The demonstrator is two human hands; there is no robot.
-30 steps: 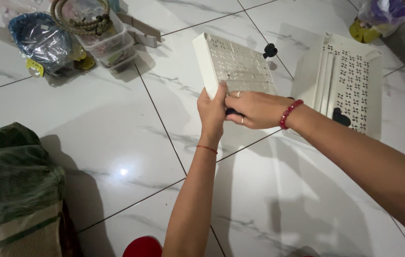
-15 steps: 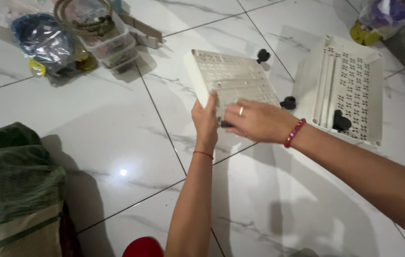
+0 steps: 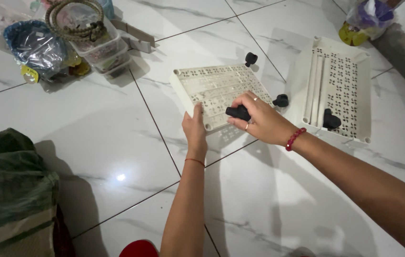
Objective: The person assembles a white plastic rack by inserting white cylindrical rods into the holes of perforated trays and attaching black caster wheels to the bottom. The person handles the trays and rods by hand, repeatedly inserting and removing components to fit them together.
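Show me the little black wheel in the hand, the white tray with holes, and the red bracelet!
black wheel [image 3: 237, 112], head view, its dark body by the fingers
white tray [image 3: 212, 85], head view, its perforated flat face
red bracelet [image 3: 295, 138], head view, beads on the wrist

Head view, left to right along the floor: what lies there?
Green folded cloth → blue bag → stacked clear containers → left hand → right hand → second white perforated panel
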